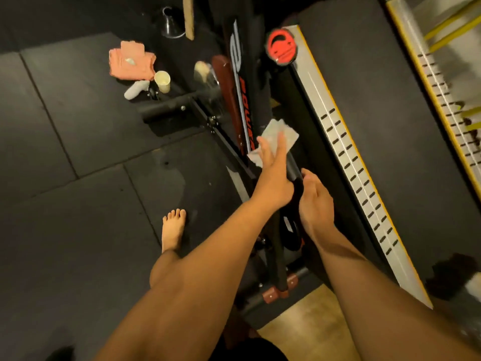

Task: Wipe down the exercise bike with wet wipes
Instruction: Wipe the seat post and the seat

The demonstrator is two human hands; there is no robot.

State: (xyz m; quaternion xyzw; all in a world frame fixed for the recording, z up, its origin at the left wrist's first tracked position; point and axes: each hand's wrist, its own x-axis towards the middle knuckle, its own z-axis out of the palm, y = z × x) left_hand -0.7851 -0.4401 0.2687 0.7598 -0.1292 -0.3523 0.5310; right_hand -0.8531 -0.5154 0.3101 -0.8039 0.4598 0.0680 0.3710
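Observation:
The exercise bike stands below me, black with red lettering, and a red round cap sits at its far end. My left hand holds a white wet wipe against a dark bar of the bike, thumb and forefinger stretched over the wipe. The remaining fingers are hidden. Just behind it my right hand grips the black padded part of the same bar, fingers curled round it.
A pink cloth, a pale cup and a white bottle lie on the dark floor mats left of the bike. A silver slotted rail runs along the right. My bare foot stands left of the frame.

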